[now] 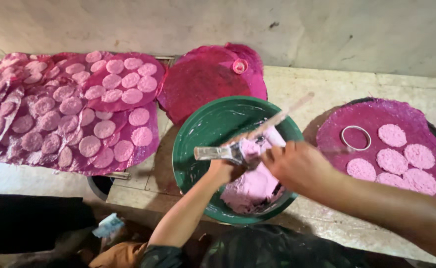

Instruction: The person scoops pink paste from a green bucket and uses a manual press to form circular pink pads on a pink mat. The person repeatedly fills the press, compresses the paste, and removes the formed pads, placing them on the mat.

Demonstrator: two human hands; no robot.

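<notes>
From the head camera, the green basin [205, 131] sits on the pale bench [327, 87] at the centre, with pink paste [252, 188] heaped at its near right. Over the paste, the left hand [223, 171] is curled around a flat spatula [218, 153]. The right hand [297, 166] is closed on a thin stick [282, 116]. A pink mat [372, 119] at right carries pale discs [391, 135] and a metal ring [356, 137]. More disc-covered mats [69, 114] lie far left.
</notes>
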